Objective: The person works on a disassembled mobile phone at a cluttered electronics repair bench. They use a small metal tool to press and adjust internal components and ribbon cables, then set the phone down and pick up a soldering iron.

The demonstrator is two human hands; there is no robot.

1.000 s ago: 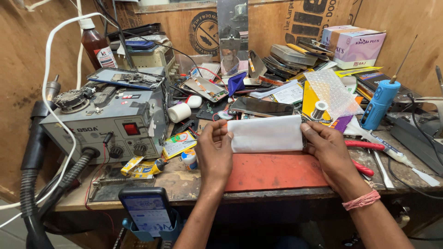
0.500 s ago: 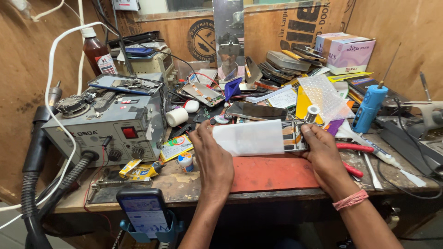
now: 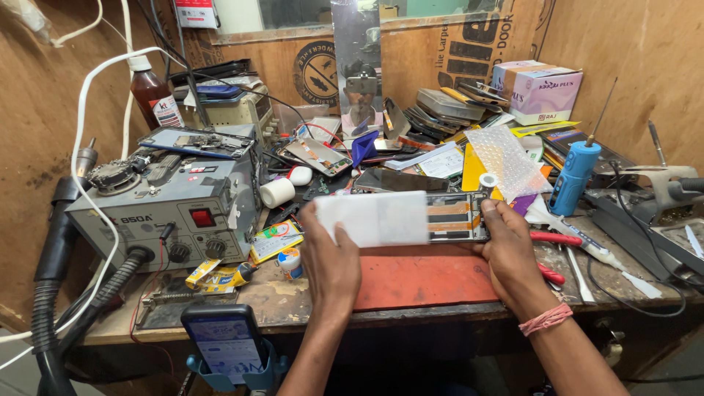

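Observation:
Both hands are raised just above a red work mat [image 3: 425, 279] at the bench's front. My left hand [image 3: 330, 257] grips the left end of a white translucent sheet [image 3: 374, 218]. My right hand [image 3: 510, 246] holds the right end of an opened phone frame [image 3: 458, 218], whose orange strips and inner parts show. The white sheet covers the frame's left part and stands pulled off to the left of it.
A grey rework station [image 3: 169, 209] with black hoses stands at left. A phone [image 3: 224, 345] rests in a blue holder at the front edge. A blue tool [image 3: 576, 176], red-handled pliers [image 3: 554, 238], bubble wrap [image 3: 506, 161], tape roll [image 3: 277, 192] and stacked phones [image 3: 447, 106] crowd the bench.
The white sheet has slid left off the phone frame, uncovering the frame's right part with its orange strips. My left hand moved left with the sheet; my right hand keeps the frame.

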